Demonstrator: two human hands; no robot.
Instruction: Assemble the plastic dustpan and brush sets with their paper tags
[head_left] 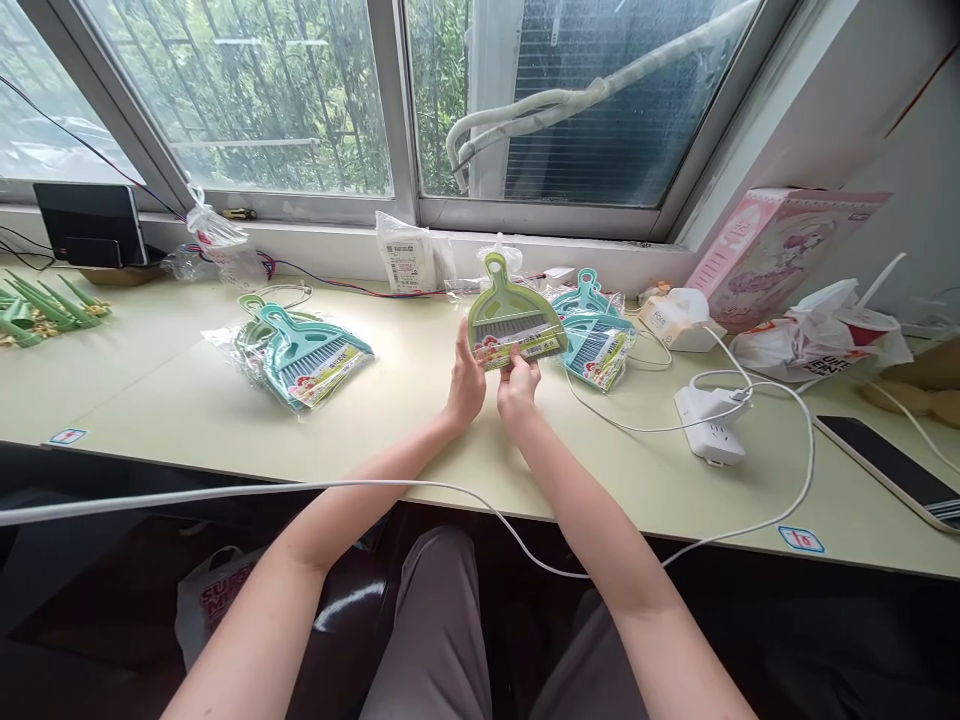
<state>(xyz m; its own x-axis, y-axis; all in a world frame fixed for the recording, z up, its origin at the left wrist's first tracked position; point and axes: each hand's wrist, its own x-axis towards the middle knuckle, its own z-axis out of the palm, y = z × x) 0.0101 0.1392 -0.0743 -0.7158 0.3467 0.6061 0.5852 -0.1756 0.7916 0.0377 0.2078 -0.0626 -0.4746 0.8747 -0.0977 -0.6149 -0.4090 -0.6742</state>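
Note:
A green dustpan and brush set [517, 318], wrapped in clear plastic with a printed label, is held upright above the table, handle up. My right hand [519, 383] pinches its lower edge, thumb across the label. Along the set's left edge, my left hand [468, 378] grips its side, with part of the fingers hidden behind it. Left of my hands lies a pile of wrapped teal and green sets, a teal dustpan and brush set [313, 350] on top. More wrapped teal sets [594, 340] lie just right of the held one.
A white power strip [709, 425] with looping cables sits at right, near a phone [885, 465]. Behind are a tissue box [679, 318], a pink box [780, 255] and a white plastic packet [409, 258]. A white cable [300, 487] crosses before my forearms.

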